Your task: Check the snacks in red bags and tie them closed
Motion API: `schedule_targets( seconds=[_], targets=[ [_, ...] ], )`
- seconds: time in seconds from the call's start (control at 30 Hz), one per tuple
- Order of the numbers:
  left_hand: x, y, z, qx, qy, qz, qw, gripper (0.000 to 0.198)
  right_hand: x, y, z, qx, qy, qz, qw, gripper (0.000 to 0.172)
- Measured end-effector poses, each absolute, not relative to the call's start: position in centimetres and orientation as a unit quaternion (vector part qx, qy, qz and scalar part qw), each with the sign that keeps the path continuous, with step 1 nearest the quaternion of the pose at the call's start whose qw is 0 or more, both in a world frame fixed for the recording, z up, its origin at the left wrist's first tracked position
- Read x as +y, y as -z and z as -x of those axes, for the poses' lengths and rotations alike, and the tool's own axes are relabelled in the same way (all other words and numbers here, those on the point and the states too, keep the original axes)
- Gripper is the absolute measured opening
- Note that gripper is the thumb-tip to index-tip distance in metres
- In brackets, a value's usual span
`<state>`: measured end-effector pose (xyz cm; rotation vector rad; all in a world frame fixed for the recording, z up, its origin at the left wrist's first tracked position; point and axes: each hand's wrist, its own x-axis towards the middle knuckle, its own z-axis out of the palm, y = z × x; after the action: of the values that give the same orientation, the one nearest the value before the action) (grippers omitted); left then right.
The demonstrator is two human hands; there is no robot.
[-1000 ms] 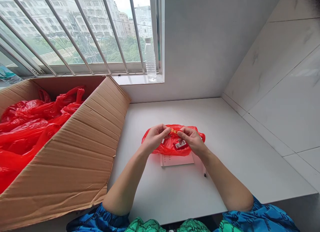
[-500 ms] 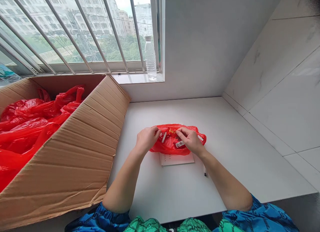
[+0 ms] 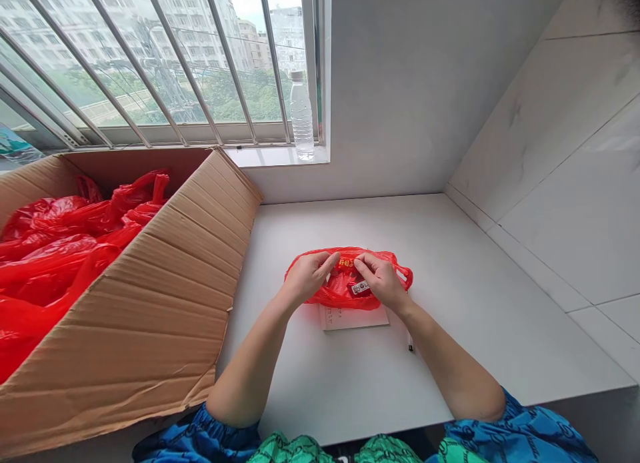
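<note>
A red plastic bag [image 3: 370, 302] lies with its mouth spread open on the white table. Inside it is a red packet [image 3: 347, 264] with yellow lettering, and a white printed label [image 3: 360, 288] shows below. My right hand [image 3: 384, 283] pinches the packet's right end between thumb and forefinger. Over the bag's left side reaches my left hand [image 3: 307, 278], its thumb and forefinger together close to the packet's left end. Whether those fingertips grip the packet I cannot tell. A white booklet [image 3: 355, 318] with small print sticks out from under the bag.
To the left stands a large cardboard box [image 3: 150, 303] filled with red plastic bags [image 3: 75, 250]. A pen [image 3: 411, 343] lies beside my right forearm. On the sill of the barred window is a clear bottle [image 3: 301, 120]. Walls bound the white table [image 3: 320, 383] behind and right.
My left hand has moved right from the bag's left rim to near the packet's left end. The bag's left rim now shows further left. My right hand has barely shifted.
</note>
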<state>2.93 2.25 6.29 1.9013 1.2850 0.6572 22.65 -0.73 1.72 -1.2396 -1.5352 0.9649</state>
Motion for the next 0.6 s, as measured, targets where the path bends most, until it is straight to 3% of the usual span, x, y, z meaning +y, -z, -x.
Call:
schedule_targets(
  seconds=[0.3, 0.6],
  targets=[
    [2.4, -5.7, -3.0, 0.472, -0.287, -0.731, 0.401, 0.037, -0.7, -1.8, -22.5, -0.632, -0.374, 0.503, 0.456, 0.035],
    [2.2, -5.8, -3.1, 0.438, -0.317, -0.738, 0.404, 0.027, -1.5, -3.0, -22.1, -0.636, -0.389, 0.472, 0.47, 0.027]
  ],
)
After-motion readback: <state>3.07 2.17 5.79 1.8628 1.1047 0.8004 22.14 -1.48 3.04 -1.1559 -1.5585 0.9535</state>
